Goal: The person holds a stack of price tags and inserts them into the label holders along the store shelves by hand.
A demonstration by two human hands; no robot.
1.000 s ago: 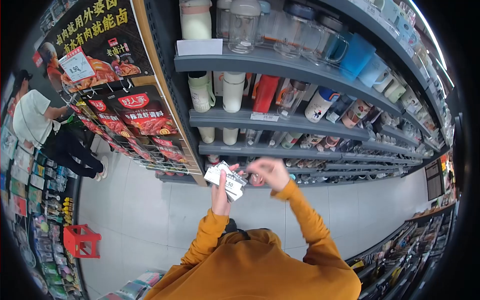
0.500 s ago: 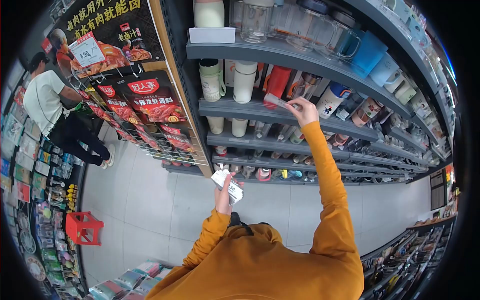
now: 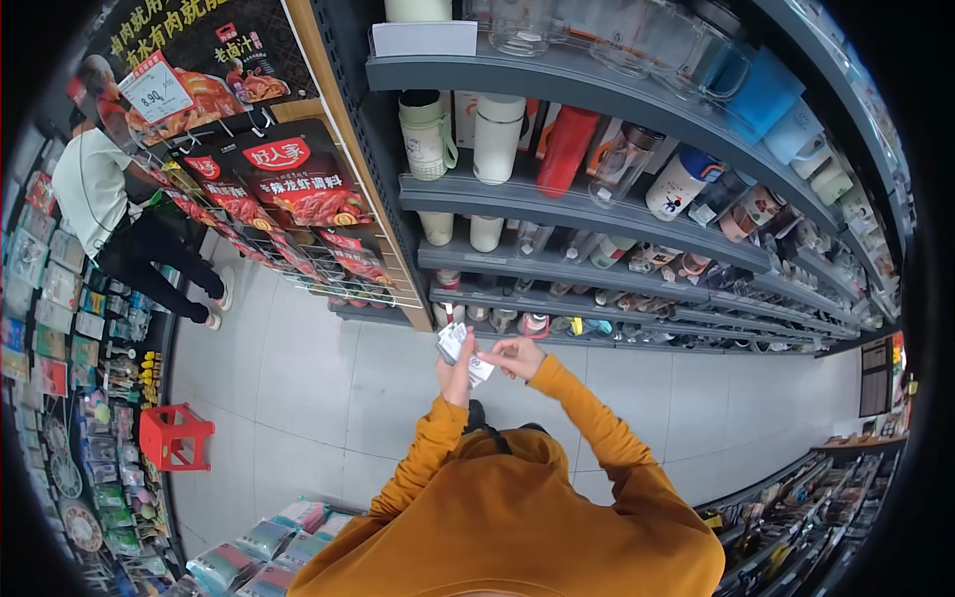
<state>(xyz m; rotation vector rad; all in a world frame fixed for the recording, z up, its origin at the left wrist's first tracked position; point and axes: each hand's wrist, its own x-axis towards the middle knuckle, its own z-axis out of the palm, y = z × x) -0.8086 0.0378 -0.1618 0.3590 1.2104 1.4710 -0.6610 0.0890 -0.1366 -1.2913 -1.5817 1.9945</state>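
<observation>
In front of my body, over the floor, my left hand (image 3: 456, 380) is closed around a stack of white price tags (image 3: 452, 341). My right hand (image 3: 519, 357) has come up beside it, thumb and fingers pinched on the edge of a white price tag (image 3: 479, 371) with printed digits. That tag is close against my left palm; whether it is free of the stack I cannot tell. Beyond the hands are shelves with a red bottle (image 3: 568, 151), a white tumbler (image 3: 498, 137) and a green cup with a strap (image 3: 424, 136).
A blank white card (image 3: 424, 40) hangs on the upper shelf edge (image 3: 557, 85). Red seasoning packets (image 3: 288, 177) hang on the rack at left. A red stool (image 3: 176, 438) stands on the floor. Another person (image 3: 92, 189) is at far left. Packaged goods (image 3: 264, 539) lie behind me.
My right hand has moved down from the shelf edge by the red bottle, where it held a clear strip, to the tags in my left hand. The view has shifted slightly.
</observation>
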